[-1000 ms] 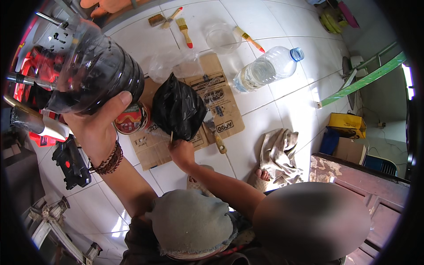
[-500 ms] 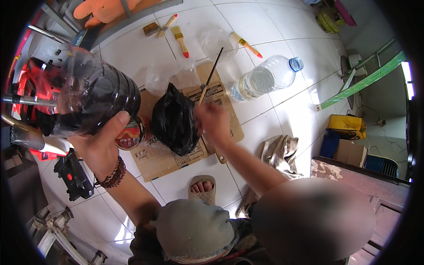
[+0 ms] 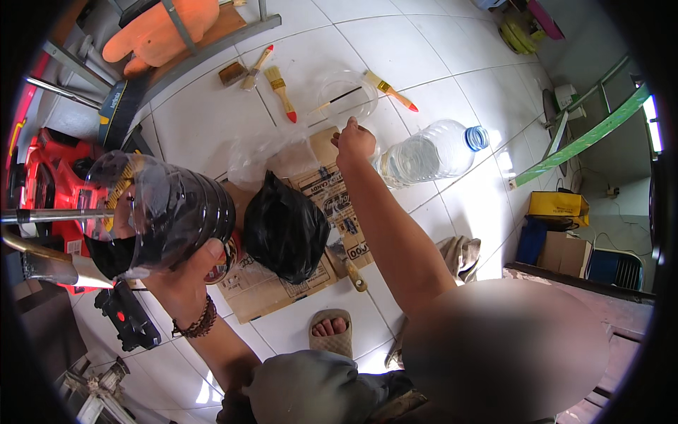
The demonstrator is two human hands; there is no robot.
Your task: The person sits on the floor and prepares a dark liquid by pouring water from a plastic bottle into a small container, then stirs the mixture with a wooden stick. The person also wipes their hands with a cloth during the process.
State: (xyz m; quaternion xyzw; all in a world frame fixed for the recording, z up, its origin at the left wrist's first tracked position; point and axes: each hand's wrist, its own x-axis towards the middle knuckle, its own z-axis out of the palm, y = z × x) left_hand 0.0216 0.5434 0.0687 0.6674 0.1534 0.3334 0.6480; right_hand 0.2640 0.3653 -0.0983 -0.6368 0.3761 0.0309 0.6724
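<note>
In my left hand point(image 3: 187, 275), a large clear plastic bottle point(image 3: 176, 212) with dark stuff inside lies tilted on its side, my thumb along its lower edge. Behind it, a round tin with a red label point(image 3: 229, 258) is partly hidden. My right hand point(image 3: 357, 145) reaches out over the cardboard, its fingers loosely curled and slightly apart, with nothing visible in them. Just beyond the fingertips, a thin dark-tipped stick point(image 3: 339, 100) lies across a clear round plastic dish point(image 3: 364, 109). A black plastic bag point(image 3: 286, 230) sits bunched on the flattened cardboard point(image 3: 265, 293) between my arms.
Several paintbrushes point(image 3: 281, 94) lie on the white tiles at the far side. To the right rests a clear bottle with a blue neck point(image 3: 438, 152). A clear plastic bag point(image 3: 265, 159) is beyond the black one. Metal tubes point(image 3: 56, 215) and a red case point(image 3: 53, 173) stand left.
My right hand has moved away from me, past the black bag, and has let go of the thin stick, now in the dish. The left hand and its bottle appear lower in view.
</note>
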